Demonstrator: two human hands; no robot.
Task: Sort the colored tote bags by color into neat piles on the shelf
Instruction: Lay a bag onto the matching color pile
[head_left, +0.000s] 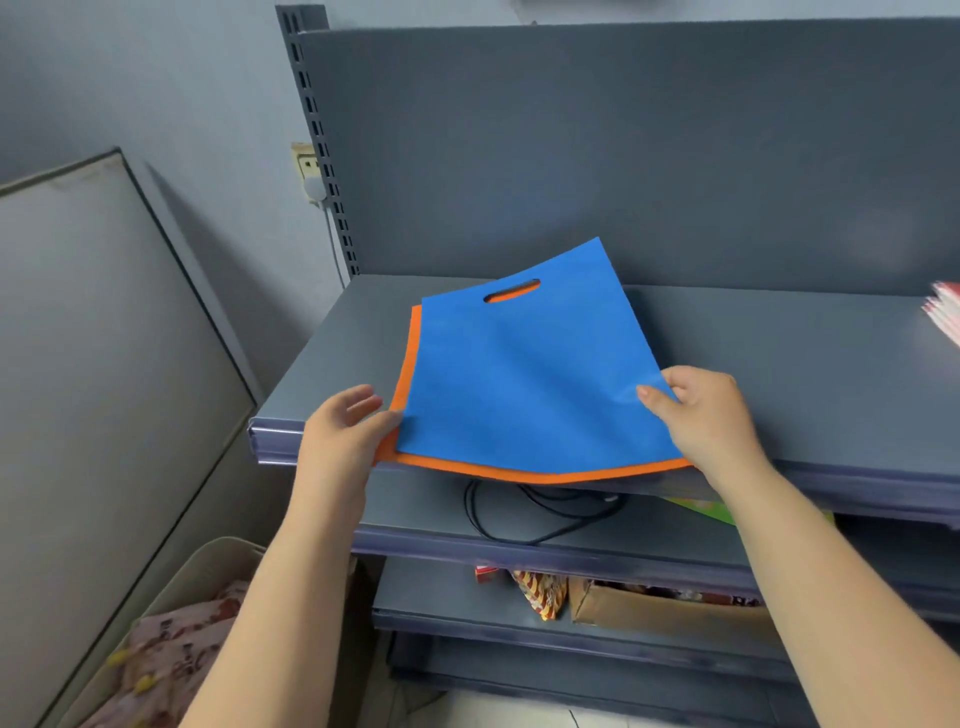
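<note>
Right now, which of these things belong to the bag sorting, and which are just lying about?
Belongs to the job:
blue bag, pinched by the right hand
orange bag beneath it, held by the left hand
shelf

Lying about:
black cable
cardboard box
snack packet
basket of cloth
wall socket

Matt, smooth blue bag (519, 374) and orange bag (402, 374) on matt grey metal shelf (779, 374).

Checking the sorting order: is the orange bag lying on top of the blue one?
No, the blue bag lies on top, with the orange bag showing only as a border beneath it.
</note>
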